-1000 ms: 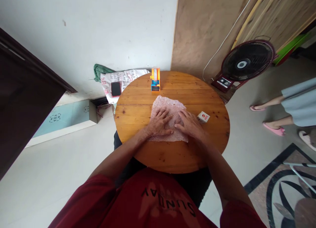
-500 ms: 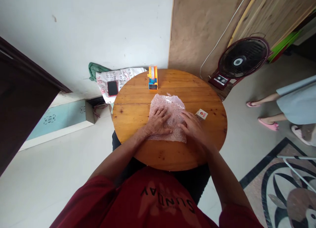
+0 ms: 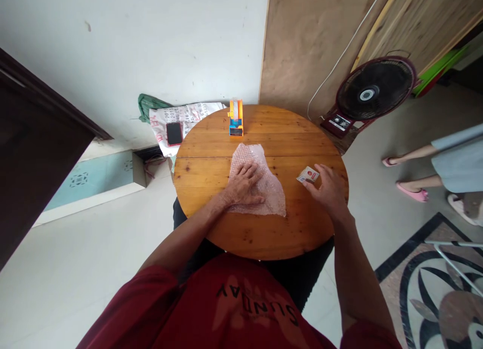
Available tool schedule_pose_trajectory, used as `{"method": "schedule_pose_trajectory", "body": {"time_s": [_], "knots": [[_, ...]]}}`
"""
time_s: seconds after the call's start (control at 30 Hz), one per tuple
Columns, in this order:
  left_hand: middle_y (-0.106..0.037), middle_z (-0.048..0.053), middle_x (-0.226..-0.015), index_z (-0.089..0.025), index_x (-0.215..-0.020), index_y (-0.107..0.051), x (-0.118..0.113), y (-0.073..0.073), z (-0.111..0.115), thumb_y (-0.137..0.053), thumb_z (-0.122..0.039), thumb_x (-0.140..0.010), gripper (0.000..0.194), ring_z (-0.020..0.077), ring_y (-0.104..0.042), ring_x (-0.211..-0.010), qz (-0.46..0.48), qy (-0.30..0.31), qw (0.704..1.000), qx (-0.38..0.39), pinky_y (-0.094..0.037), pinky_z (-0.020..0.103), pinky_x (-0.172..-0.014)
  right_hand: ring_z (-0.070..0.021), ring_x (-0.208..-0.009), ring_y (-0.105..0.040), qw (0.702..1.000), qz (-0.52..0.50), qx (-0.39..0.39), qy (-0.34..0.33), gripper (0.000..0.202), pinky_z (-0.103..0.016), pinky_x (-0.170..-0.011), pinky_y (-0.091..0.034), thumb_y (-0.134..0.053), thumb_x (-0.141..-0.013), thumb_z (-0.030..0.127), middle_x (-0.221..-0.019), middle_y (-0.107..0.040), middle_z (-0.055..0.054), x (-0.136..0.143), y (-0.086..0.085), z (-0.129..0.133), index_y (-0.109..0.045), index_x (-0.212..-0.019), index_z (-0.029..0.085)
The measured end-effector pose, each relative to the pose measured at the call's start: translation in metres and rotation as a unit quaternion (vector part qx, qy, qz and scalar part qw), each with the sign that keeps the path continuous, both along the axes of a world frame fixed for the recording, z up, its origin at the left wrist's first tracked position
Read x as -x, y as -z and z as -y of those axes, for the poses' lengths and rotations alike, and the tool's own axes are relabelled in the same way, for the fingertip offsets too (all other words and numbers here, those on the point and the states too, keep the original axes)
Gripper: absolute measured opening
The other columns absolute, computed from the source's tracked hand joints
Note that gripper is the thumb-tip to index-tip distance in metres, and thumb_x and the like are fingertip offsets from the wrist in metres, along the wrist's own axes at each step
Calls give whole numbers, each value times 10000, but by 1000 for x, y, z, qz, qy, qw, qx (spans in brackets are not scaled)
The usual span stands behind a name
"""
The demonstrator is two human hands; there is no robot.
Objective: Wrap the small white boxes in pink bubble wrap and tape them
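Note:
A sheet of pinkish bubble wrap (image 3: 273, 190) lies on the round wooden table (image 3: 249, 238), its upper right edge slanting inward. My left hand (image 3: 243, 185) presses flat on it, fingers spread. Over to the right, my right hand (image 3: 328, 188) has its thumb and fingertips at opposite sides of a small white box (image 3: 308, 175) with a red logo. The box still appears to rest on the table. Beyond the wrap, near the far edge, stands an orange and blue tape dispenser (image 3: 236, 120).
Left of the table, a phone (image 3: 174, 133) lies on a printed white sack (image 3: 160, 118) beside a green bag (image 3: 147, 107). A dark red fan (image 3: 368, 94) stands behind on the right. Another person's legs in pink slippers (image 3: 413, 192) are further right.
My right hand has left the bubble wrap and moved right to the small box. The wrap's upper right part has shifted inward. My left hand stays flat on the wrap.

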State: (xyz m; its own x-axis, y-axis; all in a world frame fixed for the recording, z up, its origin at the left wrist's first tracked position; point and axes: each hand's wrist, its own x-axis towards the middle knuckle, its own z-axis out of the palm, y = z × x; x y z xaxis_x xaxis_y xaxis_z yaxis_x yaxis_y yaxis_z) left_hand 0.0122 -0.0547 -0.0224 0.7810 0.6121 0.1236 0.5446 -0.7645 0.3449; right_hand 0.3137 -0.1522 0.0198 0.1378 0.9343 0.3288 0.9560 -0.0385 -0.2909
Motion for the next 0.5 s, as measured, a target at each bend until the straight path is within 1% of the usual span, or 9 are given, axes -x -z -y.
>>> {"method": "schedule_pose_trajectory", "body": {"time_s": [0.13,0.2,0.3,0.4,0.5], "knots": [[-331,214,-1615,-136,-1480,-491,0,-1,0,-642,-779,-737,994,395,-220,-1536,0,-1,1000,-5,-95,556,-1264,-386,-1319,-506,999,-28,24,19,692,-568,-1100,-390,-578,-847,466,-1412,-549,-229,-3,9,-2,-461,-1435,122],[-347,207,-1609,-143,-1476,-496,0,-1,0,-646,-776,-734,987,389,-231,-1534,-1,-3,1000,-3,-99,552,-1264,-384,-1308,-520,998,-46,35,31,697,-561,-1089,-406,-590,-831,459,-1405,-559,-224,-4,11,-3,-469,-1432,129],[-333,186,-1623,-162,-1489,-478,0,-1,1,-653,-766,-736,981,380,-224,-1538,1,-4,1000,-3,-99,546,-1266,-365,-1262,-560,996,-69,38,42,663,-540,-1048,-448,-596,-824,446,-1356,-603,-197,-4,15,-5,-499,-1412,156],[-326,185,-1626,-164,-1481,-485,0,-1,1,-662,-757,-735,968,379,-233,-1534,3,-4,1000,-7,-106,548,-1265,-347,-1171,-611,994,-91,36,50,573,-531,-986,-490,-586,-829,433,-1279,-654,-165,-4,18,-6,-555,-1348,194],[-406,203,-1572,-146,-1434,-539,0,-3,0,-662,-762,-731,942,395,-277,-1509,0,-7,1000,-8,-121,556,-1260,-328,-1005,-667,988,-130,42,72,520,-527,-902,-529,-631,-790,433,-1140,-708,-149,-2,15,-5,-606,-1253,198]]}}
